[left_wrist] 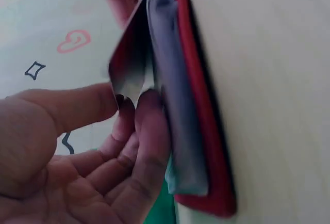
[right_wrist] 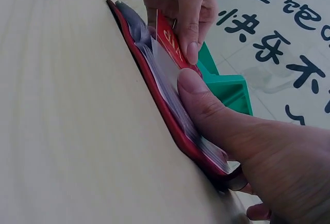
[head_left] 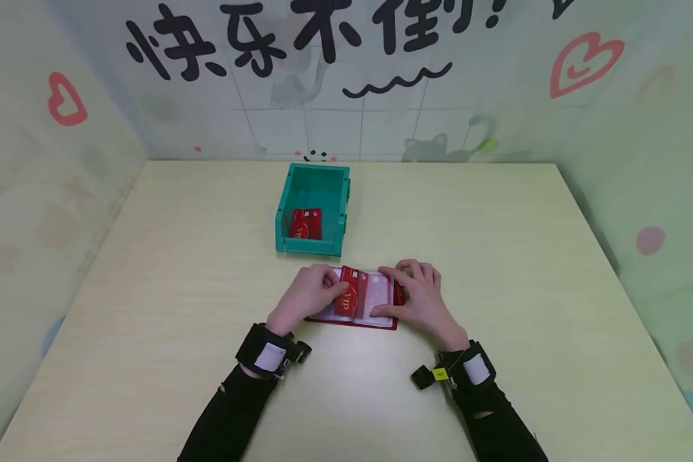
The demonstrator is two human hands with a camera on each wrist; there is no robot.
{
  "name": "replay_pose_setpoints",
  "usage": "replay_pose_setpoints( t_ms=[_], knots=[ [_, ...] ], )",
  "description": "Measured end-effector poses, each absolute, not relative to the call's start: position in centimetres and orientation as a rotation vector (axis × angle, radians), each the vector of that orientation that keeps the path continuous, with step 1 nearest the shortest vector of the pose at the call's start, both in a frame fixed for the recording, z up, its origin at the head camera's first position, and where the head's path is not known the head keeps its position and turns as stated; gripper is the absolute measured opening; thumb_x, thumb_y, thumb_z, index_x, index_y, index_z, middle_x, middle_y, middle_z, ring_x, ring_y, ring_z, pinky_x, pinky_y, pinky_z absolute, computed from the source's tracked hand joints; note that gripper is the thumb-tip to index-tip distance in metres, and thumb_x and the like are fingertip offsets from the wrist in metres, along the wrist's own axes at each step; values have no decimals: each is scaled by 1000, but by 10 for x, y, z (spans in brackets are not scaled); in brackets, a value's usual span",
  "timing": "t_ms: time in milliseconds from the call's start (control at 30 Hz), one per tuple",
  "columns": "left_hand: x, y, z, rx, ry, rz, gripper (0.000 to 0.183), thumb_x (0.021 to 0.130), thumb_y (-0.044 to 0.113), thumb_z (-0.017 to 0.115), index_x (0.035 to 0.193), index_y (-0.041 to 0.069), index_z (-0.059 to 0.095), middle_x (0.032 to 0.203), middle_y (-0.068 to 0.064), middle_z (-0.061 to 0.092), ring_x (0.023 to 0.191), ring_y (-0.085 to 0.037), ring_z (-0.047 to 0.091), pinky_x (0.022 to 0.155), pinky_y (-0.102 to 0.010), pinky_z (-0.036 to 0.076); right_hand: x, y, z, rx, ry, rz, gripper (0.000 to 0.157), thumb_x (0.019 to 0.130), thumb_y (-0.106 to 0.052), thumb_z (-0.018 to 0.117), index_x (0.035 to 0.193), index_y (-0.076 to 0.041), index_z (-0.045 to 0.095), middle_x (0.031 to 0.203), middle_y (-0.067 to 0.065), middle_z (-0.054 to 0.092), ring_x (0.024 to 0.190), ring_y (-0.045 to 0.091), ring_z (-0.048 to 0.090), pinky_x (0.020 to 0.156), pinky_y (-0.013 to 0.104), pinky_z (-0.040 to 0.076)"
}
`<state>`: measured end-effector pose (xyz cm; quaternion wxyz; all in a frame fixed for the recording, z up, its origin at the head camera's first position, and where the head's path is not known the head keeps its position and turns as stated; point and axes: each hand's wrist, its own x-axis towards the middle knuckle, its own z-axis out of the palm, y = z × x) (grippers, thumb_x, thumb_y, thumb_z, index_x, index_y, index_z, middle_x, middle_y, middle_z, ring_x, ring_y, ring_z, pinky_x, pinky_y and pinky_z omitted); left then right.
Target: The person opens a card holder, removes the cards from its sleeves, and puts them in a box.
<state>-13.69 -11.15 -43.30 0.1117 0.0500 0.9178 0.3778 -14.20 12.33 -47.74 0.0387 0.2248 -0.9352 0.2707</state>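
A red card lettered VIP [head_left: 348, 292] stands over the open pages of a red-covered card holder [head_left: 379, 294] with clear plastic sleeves. My left hand [head_left: 310, 294] pinches the card at its left side, thumb on the near face. The left wrist view shows the card [left_wrist: 129, 61] tilted away from the sleeves. My right hand [head_left: 420, 301] grips the holder's right end; in the right wrist view its thumb [right_wrist: 198, 92] presses on the stacked sleeves [right_wrist: 178, 108]. How far the card sits inside a sleeve, I cannot tell.
Behind the holder stands a green open bin [head_left: 339, 224] with red cards [head_left: 306, 223] at its near end. The pale wooden table [head_left: 496, 256] is bounded by printed panels at the back, left [head_left: 46, 205] and right [head_left: 629, 167].
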Motion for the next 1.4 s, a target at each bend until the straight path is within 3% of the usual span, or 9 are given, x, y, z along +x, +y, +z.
replay_pose_setpoints(
  t_ms=[200, 333, 533, 633, 800, 1067, 1300, 1400],
  knots=[
    [-139, -124, -421, 64, 2670, 1241, 29, 88, 17, 69, 111, 0, 63, 97, -14, 70, 85, -25, 64, 72, -38, 58, -143, 125, -480, 680, -2847, 848, 76, 66, -54, 79, 129, -17, 61, 117, 11, 46, 114, 32, 32, 98, 55, 24],
    [-144, -136, -408, 68, 2715, 1373, 37, 87, 12, 69, 120, 0, 57, 95, -16, 70, 83, -26, 66, 71, -41, 58, -143, 125, -482, 692, -2830, 854, 75, 66, -56, 78, 128, -17, 62, 116, 9, 46, 113, 30, 32, 97, 54, 25],
    [-166, -146, -391, 112, 2943, 1419, 26, 90, 4, 64, 116, -1, 62, 102, -19, 66, 82, -28, 61, 69, -42, 57, -143, 126, -484, 697, -2788, 857, 74, 65, -54, 79, 126, -15, 63, 115, 9, 47, 111, 31, 33, 97, 53, 25],
    [-181, -148, -389, 131, 3052, 1409, 24, 90, -2, 61, 114, -6, 63, 107, -22, 65, 87, -32, 59, 75, -46, 56, -143, 126, -484, 692, -2782, 856, 75, 65, -54, 79, 126, -13, 63, 115, 9, 48, 110, 30, 34, 96, 53, 25],
    [-201, -145, -396, 123, 3135, 1282, 28, 90, -6, 59, 117, -10, 61, 114, -27, 62, 101, -37, 57, 87, -50, 52, -143, 125, -485, 680, -2792, 864, 76, 65, -55, 79, 125, -12, 63, 115, 10, 48, 110, 30, 34, 96, 53, 25],
    [-218, -138, -400, 110, 3199, 1123, 39, 82, -11, 64, 120, -11, 60, 112, -27, 60, 102, -37, 55, 85, -49, 53, -143, 125, -485, 677, -2789, 854, 75, 65, -56, 79, 125, -13, 63, 114, 9, 48, 109, 29, 34, 96, 52, 26],
    [-217, -131, -408, 107, 3169, 826, 26, 84, -5, 65, 108, -16, 62, 113, -32, 52, 93, -41, 58, 81, -52, 54, -143, 125, -486, 681, -2788, 870, 75, 65, -56, 78, 125, -14, 63, 114, 8, 48, 109, 29, 33, 96, 51, 25],
    [-213, -124, -408, 107, 3105, 764, 22, 88, -1, 60, 103, -17, 64, 127, -37, 40, 96, -45, 56, 83, -55, 52, -144, 126, -486, 682, -2782, 862, 74, 65, -56, 78, 125, -14, 63, 114, 8, 48, 109, 29, 34, 96, 52, 25]
  ],
)
